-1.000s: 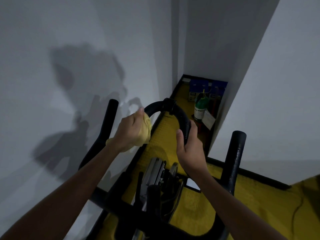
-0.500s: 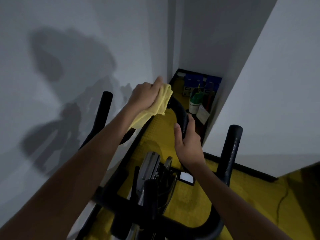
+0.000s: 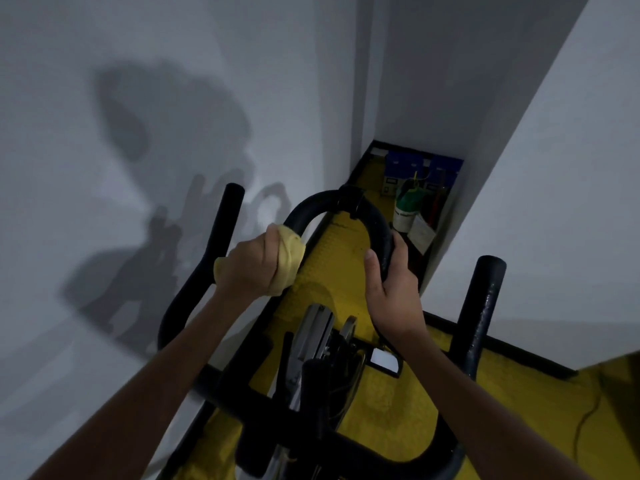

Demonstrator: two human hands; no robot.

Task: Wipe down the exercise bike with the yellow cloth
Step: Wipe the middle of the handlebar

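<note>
The black exercise bike (image 3: 313, 386) fills the lower middle, seen from above. Its looped centre handlebar (image 3: 346, 202) arches between my hands. My left hand (image 3: 251, 268) is closed around the yellow cloth (image 3: 291, 261), which is wrapped over the loop's left side. My right hand (image 3: 393, 287) grips the loop's right side bare. Two outer bar ends stand at the left (image 3: 232, 209) and right (image 3: 485, 299). The bike's console (image 3: 382, 360) shows a small pale screen below my right wrist.
White walls close in on the left (image 3: 138, 133) and right (image 3: 571, 202). Yellow floor (image 3: 519, 393) lies below the bike. In the narrow alcove ahead stand a green and white bottle (image 3: 405, 206) and blue boxes (image 3: 405, 164). A thin cable (image 3: 585, 424) trails at the right.
My left hand with the cloth slid back down from the top of the loop to its left side. My right hand kept its grip on the right side.
</note>
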